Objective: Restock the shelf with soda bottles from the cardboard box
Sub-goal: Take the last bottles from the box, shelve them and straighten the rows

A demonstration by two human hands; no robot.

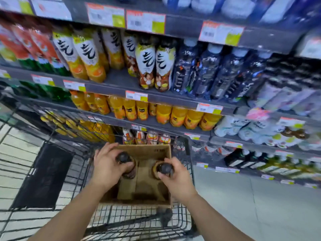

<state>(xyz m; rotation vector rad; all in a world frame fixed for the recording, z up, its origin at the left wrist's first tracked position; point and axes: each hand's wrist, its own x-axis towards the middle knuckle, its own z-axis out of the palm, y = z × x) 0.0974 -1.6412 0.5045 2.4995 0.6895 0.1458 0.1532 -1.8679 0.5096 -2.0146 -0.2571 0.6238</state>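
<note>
In the head view, a cardboard box sits in a wire shopping cart at about 6 o'clock of the frame, just in front of the shelf. The left hand has its fingers curled round the neck of a dark-capped soda bottle at the box's 10 o'clock corner. The right hand grips a second bottle at the box's 2 o'clock side, fingers clamped below its cap. Both bottles stand upright with their lower parts inside the box.

As for progress, the bare brown floor shows across the box's 6 o'clock half, and I see no bottles beyond these two, so the box looks nearly emptied. Still to do: lifting this pair out and setting them on the shelf at 12 o'clock. Which row they belong to I cannot tell; the shelf is blurred.
</note>
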